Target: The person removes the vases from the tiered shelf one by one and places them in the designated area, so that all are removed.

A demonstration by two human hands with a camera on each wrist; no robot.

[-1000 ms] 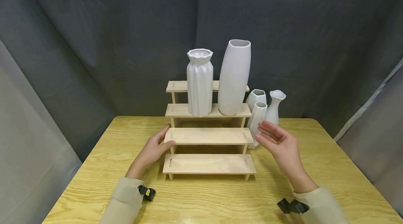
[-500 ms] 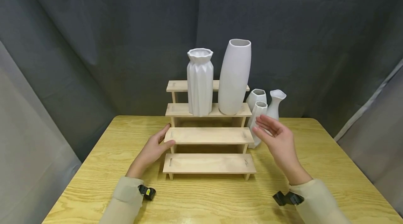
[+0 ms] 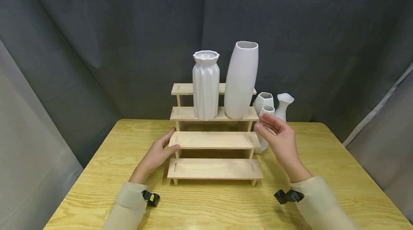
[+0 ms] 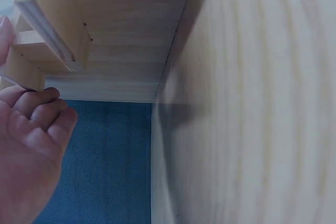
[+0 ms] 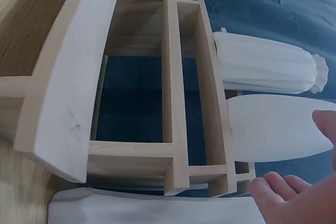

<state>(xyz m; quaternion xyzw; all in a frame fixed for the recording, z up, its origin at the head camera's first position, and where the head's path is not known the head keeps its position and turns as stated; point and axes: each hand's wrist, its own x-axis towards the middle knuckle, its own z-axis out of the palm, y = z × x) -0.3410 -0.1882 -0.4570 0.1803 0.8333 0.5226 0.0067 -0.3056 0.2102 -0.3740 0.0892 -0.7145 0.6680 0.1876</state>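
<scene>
Fingers [image 3: 270,119] of the right hand [image 3: 281,142], loosely curved and empty, have shifted left in front of the slim faceted vase [image 3: 262,146] beside the wooden stand [image 3: 214,140], seemingly no grasp yet; the left hand [image 3: 155,155] grips the stand's left side.

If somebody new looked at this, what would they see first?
Probably the big white pleated vase and smooth vase, side by side on the second shelf from the top of the wooden stand. Next, perhaps, the left hand holding the stand's left side, and the right hand at its right, in front of three smaller vases.
</scene>
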